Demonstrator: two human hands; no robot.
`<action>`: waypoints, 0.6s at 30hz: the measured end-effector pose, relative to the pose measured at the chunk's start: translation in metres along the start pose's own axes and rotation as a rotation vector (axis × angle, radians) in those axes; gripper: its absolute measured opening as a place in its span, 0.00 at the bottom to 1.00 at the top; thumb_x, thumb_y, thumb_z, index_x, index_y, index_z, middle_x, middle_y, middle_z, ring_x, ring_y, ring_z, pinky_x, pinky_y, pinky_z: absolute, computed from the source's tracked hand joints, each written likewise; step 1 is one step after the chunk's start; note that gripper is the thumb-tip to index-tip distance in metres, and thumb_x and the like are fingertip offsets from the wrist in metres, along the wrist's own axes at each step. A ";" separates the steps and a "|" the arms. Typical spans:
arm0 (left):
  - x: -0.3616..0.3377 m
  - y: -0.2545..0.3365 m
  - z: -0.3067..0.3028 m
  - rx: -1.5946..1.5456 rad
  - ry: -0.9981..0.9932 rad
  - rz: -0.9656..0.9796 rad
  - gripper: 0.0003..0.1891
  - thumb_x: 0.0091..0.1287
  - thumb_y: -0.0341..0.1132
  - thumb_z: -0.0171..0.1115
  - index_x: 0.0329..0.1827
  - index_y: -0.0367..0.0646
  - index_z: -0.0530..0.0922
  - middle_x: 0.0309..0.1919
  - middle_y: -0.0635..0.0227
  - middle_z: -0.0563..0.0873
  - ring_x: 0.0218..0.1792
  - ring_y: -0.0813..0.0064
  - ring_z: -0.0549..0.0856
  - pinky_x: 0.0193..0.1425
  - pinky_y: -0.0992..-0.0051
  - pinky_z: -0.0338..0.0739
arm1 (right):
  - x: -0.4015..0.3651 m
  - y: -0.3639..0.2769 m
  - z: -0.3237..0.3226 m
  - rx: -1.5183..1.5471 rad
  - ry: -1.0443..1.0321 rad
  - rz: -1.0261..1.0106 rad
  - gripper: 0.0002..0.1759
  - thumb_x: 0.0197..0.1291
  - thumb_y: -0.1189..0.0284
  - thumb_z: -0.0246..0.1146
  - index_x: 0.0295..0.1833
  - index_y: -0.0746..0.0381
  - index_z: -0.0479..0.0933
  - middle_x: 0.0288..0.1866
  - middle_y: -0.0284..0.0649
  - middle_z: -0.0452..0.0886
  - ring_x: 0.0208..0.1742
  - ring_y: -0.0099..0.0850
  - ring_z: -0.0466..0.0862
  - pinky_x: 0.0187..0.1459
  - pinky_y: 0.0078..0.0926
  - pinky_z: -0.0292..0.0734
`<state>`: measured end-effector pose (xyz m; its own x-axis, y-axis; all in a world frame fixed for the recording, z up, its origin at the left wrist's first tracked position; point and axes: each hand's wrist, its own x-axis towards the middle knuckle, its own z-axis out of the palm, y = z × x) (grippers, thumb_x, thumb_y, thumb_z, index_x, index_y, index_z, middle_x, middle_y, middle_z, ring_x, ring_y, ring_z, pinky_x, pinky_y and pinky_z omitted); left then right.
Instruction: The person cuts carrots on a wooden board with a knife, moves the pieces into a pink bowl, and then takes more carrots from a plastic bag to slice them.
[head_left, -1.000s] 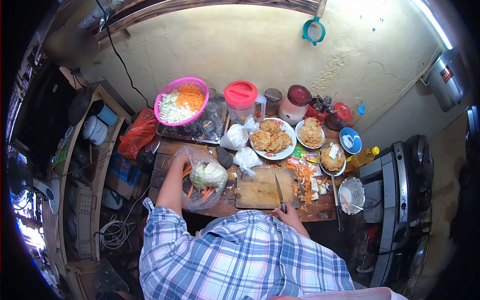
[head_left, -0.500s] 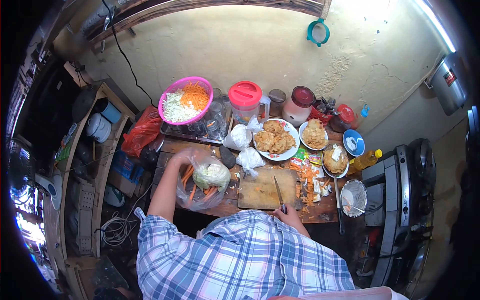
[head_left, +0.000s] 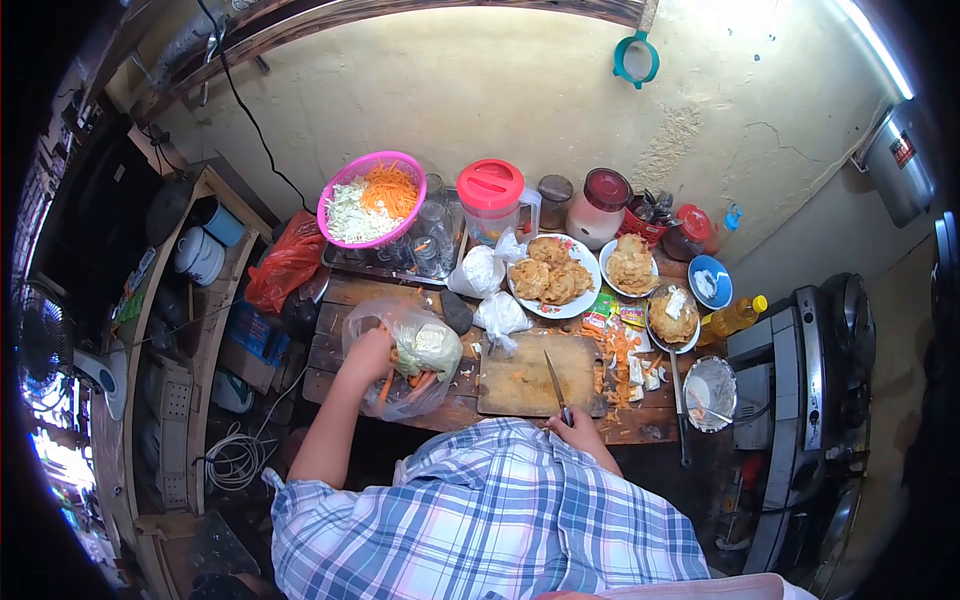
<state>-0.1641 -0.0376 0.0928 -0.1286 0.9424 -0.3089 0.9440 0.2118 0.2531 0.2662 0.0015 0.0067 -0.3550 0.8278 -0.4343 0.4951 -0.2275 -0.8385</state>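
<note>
My left hand point(head_left: 372, 354) reaches into a clear plastic bag point(head_left: 412, 400) at the table's left; its fingertips are hidden among the carrots point(head_left: 388, 386). Beside it in the bag sits a piece of cabbage point(head_left: 433, 343). My right hand point(head_left: 577, 430) is wrapped round the handle of a knife point(head_left: 556, 384), whose blade points up over the right part of the wooden cutting board point(head_left: 515, 376). Right of the board lie carrot shreds and peelings point(head_left: 618, 365) with white scraps.
Behind are a pink basin point(head_left: 370, 243) of shredded vegetables, a red-lidded jug point(head_left: 490, 195) and plates of fried food point(head_left: 550, 275). At the right are an oil bottle point(head_left: 733, 318), a foil-like bowl point(head_left: 709, 390) and a stove point(head_left: 808, 370). Shelves point(head_left: 215, 330) stand left.
My left hand has moved from the bag's upper left edge down and right into its opening, near the carrots. The right hand stays almost still with the knife.
</note>
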 end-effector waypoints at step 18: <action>-0.064 0.020 -0.056 -0.639 0.250 -0.052 0.17 0.59 0.19 0.54 0.50 0.41 0.80 0.37 0.61 0.84 0.36 0.73 0.84 0.39 0.71 0.80 | 0.002 0.009 -0.001 -0.065 0.004 -0.023 0.19 0.53 0.60 0.68 0.33 0.66 0.75 0.25 0.43 0.81 0.28 0.33 0.82 0.33 0.30 0.76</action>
<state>-0.1542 -0.0790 0.1691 -0.3079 0.9420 -0.1337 0.5798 0.2972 0.7586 0.2706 0.0021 -0.0012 -0.3639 0.8344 -0.4140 0.5371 -0.1752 -0.8251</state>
